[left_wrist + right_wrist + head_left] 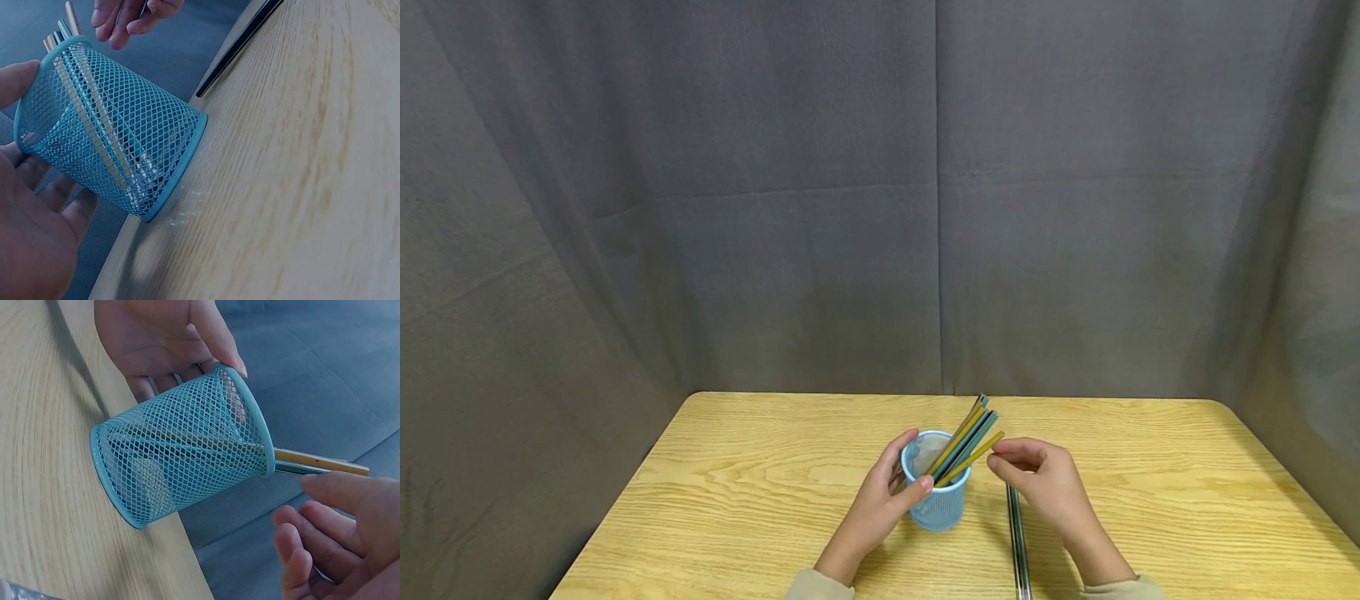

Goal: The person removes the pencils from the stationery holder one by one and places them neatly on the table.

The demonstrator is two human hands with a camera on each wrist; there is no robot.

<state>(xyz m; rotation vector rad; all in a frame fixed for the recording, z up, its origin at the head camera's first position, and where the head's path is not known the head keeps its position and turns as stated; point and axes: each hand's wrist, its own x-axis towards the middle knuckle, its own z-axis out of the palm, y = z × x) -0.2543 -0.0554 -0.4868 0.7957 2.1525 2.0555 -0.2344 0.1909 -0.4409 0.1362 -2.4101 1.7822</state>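
A light blue mesh pen cup (940,510) stands on the table, held at its side and rim by my left hand (874,510). In the left wrist view, the left fingers (57,190) curve behind the cup. Several pencils (967,440), yellow, black and teal, lean to the right inside it. Beside the upper end of the rightmost yellow pencil (983,451) is my right hand (1047,482). Its fingers (325,540) are loosely bent in the right wrist view, with no pencil pinched between them. Whether a fingertip touches the pencil is hard to tell.
Dark pencils (1018,542) lie lengthwise on the wooden table (737,483), right of the cup and close to my right forearm. Grey curtains (805,250) hang behind the table and at both sides.
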